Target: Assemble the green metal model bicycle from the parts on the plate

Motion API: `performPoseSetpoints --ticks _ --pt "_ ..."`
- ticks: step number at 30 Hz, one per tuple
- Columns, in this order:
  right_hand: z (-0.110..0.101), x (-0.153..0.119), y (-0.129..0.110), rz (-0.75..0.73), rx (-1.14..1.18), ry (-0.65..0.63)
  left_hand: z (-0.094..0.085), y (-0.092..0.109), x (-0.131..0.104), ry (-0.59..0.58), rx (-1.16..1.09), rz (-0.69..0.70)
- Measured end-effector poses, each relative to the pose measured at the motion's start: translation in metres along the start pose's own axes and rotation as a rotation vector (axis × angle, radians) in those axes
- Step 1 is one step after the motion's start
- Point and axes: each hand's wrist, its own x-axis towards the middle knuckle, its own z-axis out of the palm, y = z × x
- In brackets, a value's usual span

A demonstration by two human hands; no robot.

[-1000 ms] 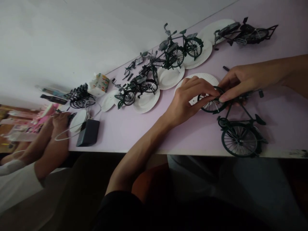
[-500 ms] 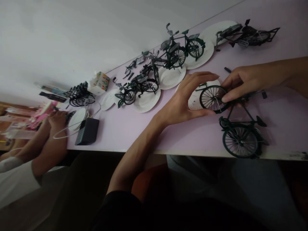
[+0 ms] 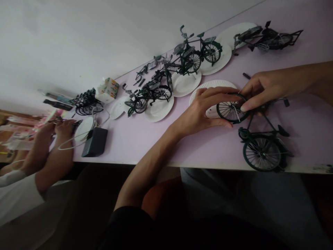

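A dark green model bicycle (image 3: 264, 130) lies tilted at the table's front edge on the right, its rear wheel (image 3: 262, 152) nearest the edge. My left hand (image 3: 205, 109) curves around the front wheel (image 3: 231, 108), with the thumb at its lower rim and the fingers along its top. My right hand (image 3: 258, 91) pinches at the right side of that same wheel, near the fork. The fork and the right fingertips are partly hidden behind the hand and wheel. A white paper plate (image 3: 215, 84) lies behind my left hand.
Several model bicycles (image 3: 192, 60) stand on or beside paper plates (image 3: 158, 110) along the wall. Another bicycle (image 3: 270, 39) lies at the back right. A black box (image 3: 95, 142) with a white cable, a tissue box (image 3: 110, 88) and another person's hands (image 3: 63, 130) are at the left.
My left fingers have lowered onto the top of the front wheel, uncovering more of the plate behind. The bicycle has shifted slightly right. At the left, the other person's hands have moved apart.
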Motion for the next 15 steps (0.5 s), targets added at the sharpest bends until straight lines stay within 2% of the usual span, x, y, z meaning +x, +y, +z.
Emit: performPoseSetpoints --ticks 11,15 --pt "0.000 -0.002 0.000 -0.028 -0.040 -0.012 0.002 -0.009 -0.001 -0.014 -0.010 0.031" --pt "0.000 -0.002 -0.002 -0.055 -0.062 -0.029 0.007 -0.011 -0.001 0.010 -0.116 0.024"
